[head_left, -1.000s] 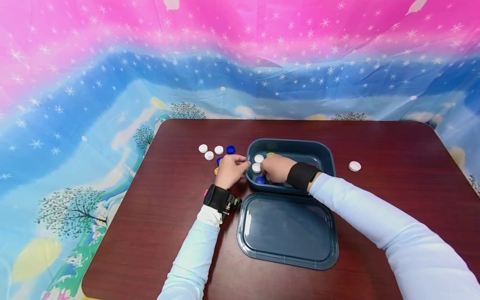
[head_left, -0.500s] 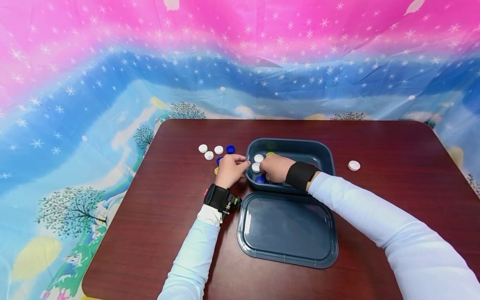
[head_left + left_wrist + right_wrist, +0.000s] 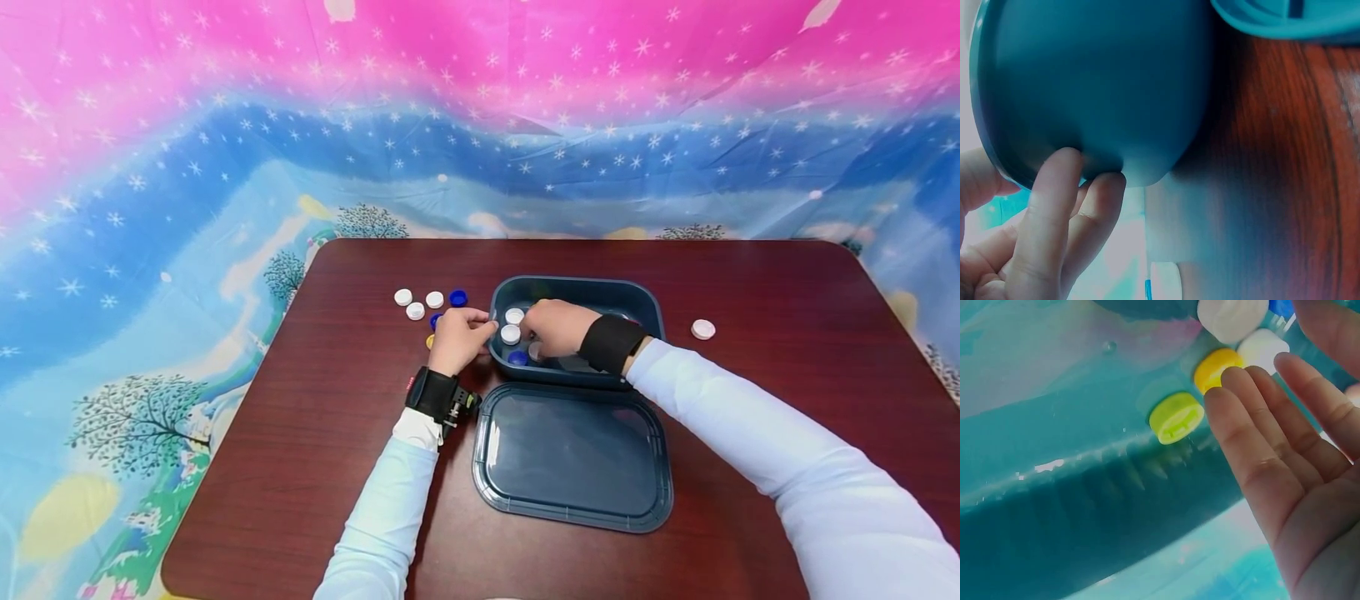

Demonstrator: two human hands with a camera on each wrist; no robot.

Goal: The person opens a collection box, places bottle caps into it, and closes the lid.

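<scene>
My left hand [image 3: 459, 340] pinches the left rim of a dark plastic box [image 3: 600, 293], its thumb at the rim and fingers against the outer wall in the left wrist view. Inside the box hovers my right hand [image 3: 561, 327], fingers loosely extended and holding nothing. White bottle caps [image 3: 510, 334] and a blue bottle cap [image 3: 517, 358] lie by its fingertips. In the right wrist view, a yellow-green cap [image 3: 1176, 417] and an orange-yellow cap [image 3: 1217, 369] lie close to the fingers, with a white cap [image 3: 1233, 317] beyond. The right thumb stands apart from the fingers.
A dark lid [image 3: 573, 458] lies flat in front of the box. Left of it on the brown table [image 3: 322, 433] are several loose caps, including a white cap [image 3: 403, 297] and a blue cap [image 3: 458, 298]. Another white cap [image 3: 702, 329] lies to the right.
My right hand has shifted slightly right and away from me, uncovering a white cap beside the blue one and covering the yellow-green cap in the head view. My left hand stays at the rim.
</scene>
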